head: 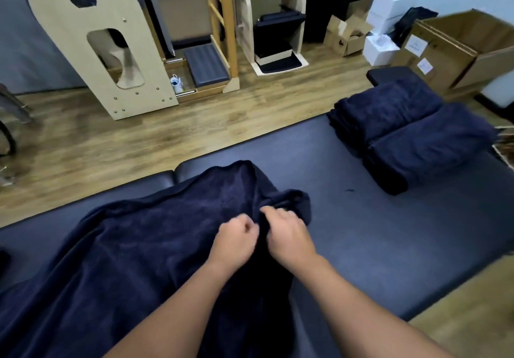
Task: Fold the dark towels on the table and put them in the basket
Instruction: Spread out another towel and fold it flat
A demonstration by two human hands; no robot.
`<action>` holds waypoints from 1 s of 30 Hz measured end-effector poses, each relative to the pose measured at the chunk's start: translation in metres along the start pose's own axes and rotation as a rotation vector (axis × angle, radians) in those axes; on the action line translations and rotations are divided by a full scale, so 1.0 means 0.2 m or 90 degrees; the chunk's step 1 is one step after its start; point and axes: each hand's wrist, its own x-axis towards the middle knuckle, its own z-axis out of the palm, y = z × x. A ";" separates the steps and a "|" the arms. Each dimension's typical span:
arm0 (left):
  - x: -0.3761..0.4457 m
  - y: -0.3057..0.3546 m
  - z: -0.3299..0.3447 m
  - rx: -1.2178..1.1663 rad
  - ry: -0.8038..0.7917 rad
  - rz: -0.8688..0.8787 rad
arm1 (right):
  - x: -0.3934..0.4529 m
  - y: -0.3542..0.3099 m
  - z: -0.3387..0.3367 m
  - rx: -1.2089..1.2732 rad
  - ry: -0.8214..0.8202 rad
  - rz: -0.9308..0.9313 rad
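Padded table (347,218) on wood floor (167,135); both hands (262,235) pinch spread towel (125,246).

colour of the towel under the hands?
Dark navy blue, plain, no pattern: the unfolded towel, head view.

Open table to the right, blocked at two o'clock

Bare padded table (375,232) lies free at three o'clock; two folded towel stacks (411,135) bar two o'clock, and the unfolded towel (125,246) covers nine o'clock.

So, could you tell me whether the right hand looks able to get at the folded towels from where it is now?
Probably yes. The right hand pinches the loose towel, and only bare table lies between it and the folded towels, though it must let go first.
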 end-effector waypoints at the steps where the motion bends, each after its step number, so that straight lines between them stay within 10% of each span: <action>1: 0.02 0.02 -0.04 -0.138 0.033 -0.019 | -0.03 -0.07 0.00 0.002 -0.005 -0.060; 4: 0.08 0.02 -0.14 -0.194 -0.033 -0.016 | -0.12 -0.23 0.04 0.061 -0.065 -0.114; 8: 0.11 -0.08 -0.23 0.272 -0.114 0.001 | -0.21 -0.31 0.17 0.126 -0.177 -0.250; 12: 0.07 -0.17 -0.25 0.364 -0.041 0.065 | -0.25 -0.32 0.17 0.279 -0.114 -0.107; 15: 0.06 -0.24 -0.35 0.225 0.074 -0.029 | -0.24 -0.21 0.20 0.244 0.161 0.124; 20: 0.04 -0.44 -0.57 0.031 0.178 -0.212 | -0.19 -0.18 0.20 0.122 -0.122 0.294; 30: -0.11 -0.54 -0.71 -0.461 0.152 -0.250 | -0.27 -0.53 0.31 0.244 -0.217 0.221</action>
